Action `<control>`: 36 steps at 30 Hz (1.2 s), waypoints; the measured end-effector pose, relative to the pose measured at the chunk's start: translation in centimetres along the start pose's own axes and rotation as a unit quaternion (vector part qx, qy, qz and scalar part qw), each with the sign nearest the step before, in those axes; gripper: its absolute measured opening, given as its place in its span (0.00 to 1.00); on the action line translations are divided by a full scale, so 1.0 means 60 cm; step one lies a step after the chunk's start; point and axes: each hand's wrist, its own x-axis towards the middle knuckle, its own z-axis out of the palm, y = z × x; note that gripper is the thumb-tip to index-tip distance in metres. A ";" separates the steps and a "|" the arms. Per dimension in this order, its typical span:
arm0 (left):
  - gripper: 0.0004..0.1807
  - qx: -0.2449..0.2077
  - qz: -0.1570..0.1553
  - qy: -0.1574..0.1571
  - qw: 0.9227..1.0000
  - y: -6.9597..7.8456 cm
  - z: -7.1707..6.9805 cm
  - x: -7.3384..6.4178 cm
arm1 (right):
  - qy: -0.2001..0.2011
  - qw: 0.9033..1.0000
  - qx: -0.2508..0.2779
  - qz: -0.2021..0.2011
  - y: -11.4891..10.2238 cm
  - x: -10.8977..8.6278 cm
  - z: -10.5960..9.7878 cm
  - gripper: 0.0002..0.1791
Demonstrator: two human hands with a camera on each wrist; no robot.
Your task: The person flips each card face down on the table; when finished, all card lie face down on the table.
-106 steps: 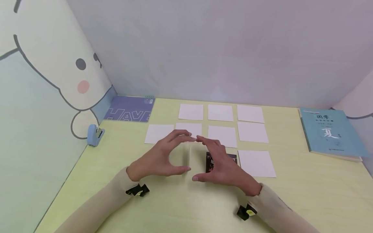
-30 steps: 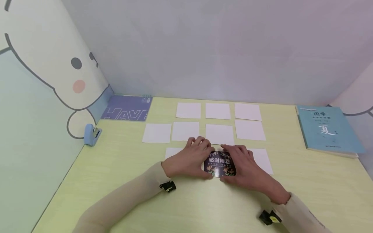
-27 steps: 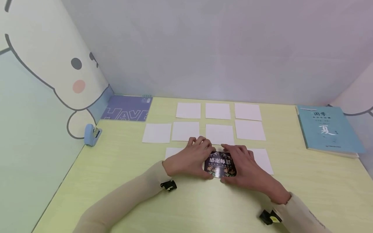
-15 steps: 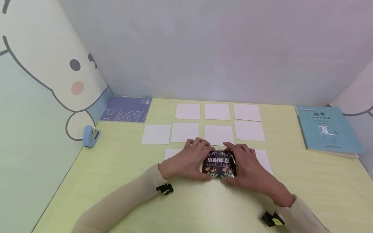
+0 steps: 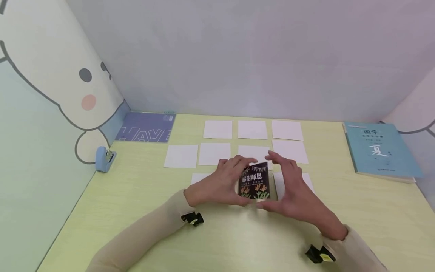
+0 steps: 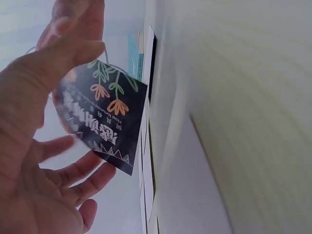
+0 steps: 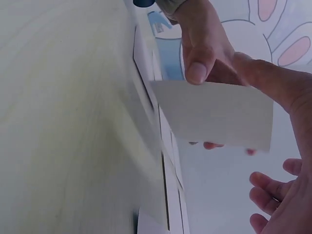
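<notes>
A black card (image 5: 254,181) with white lettering and orange flowers stands tilted up above the table, and its plain white back (image 7: 219,114) faces the right wrist view. My left hand (image 5: 219,183) pinches it between the thumb at the near edge and fingers at the far edge. The right hand (image 5: 299,194) is around the card's right side, its fingers spread away from the far edge. Its thumb lies close to the near edge; contact is unclear. Several white cards lie in rows beyond and beside the hands, such as one white card (image 5: 215,154) in the second row.
A blue stapler (image 5: 103,158) stands at the table's left edge. Behind it lies a purple notebook (image 5: 146,127). A teal book (image 5: 380,151) lies at the right. The table (image 5: 231,241) ends at a pale wall at the back.
Earlier the black card lay flatter between both hands; now it is raised and tilted up. The right fingers have spread away from its far edge. Another white card has appeared at the lower left.
</notes>
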 end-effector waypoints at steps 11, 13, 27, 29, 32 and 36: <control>0.53 -0.130 0.096 0.117 0.980 -0.011 -0.012 0.009 | 0.015 0.999 0.048 -0.003 0.002 0.008 0.002 0.70; 0.52 -0.170 0.117 0.130 0.970 -0.011 -0.012 0.012 | 0.004 0.999 0.039 0.007 0.003 0.008 0.005 0.70; 0.47 -0.125 0.079 0.127 0.981 -0.014 -0.051 -0.003 | -0.001 1.000 -0.025 -0.011 0.020 0.016 -0.005 0.65; 0.48 -0.095 0.060 0.100 0.989 -0.015 -0.058 -0.005 | -0.015 0.999 -0.032 0.004 0.022 0.015 -0.010 0.64; 0.49 -0.044 0.030 0.051 0.997 -0.014 -0.060 -0.007 | -0.044 0.998 -0.045 0.027 0.024 0.013 -0.014 0.60; 0.52 0.044 -0.020 -0.014 0.999 -0.009 -0.050 -0.007 | -0.085 0.992 -0.083 0.047 0.023 0.012 -0.014 0.53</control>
